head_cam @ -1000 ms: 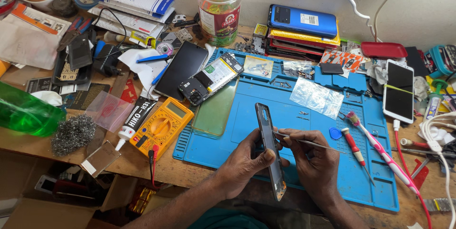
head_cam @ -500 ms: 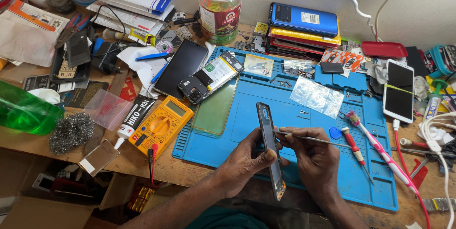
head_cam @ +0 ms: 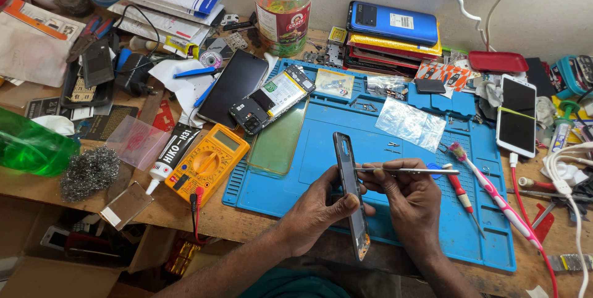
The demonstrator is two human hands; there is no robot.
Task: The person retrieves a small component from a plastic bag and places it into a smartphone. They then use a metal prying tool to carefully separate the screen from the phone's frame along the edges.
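Blue silicone, a work mat (head_cam: pixel 321 150), covers the middle of the cluttered wooden bench, and the person holds a dark phone frame (head_cam: pixel 351 196) on edge above its near side. Their left hand (head_cam: pixel 321 208) is clenched around the frame, thumb pressed on the facing edge and fingers wrapped behind it. Their right hand (head_cam: pixel 411 196) pinches a slim pair of metal tweezers (head_cam: pixel 407 171), which lies level with its tip meeting the upper part of the frame. Just right of that hand a red-handled screwdriver (head_cam: pixel 462 196) and a pink toothbrush (head_cam: pixel 491 190) lie on the mat. Left of the mat sits a yellow multimeter (head_cam: pixel 207 163), with a ball of steel wool (head_cam: pixel 89 172) and a green bottle (head_cam: pixel 31 146) farther left. An opened phone (head_cam: pixel 272 99) with its battery showing rests at the mat's far left corner, and a stack of phones (head_cam: pixel 392 35) stands against the wall beside a clear plastic jar (head_cam: pixel 282 4).
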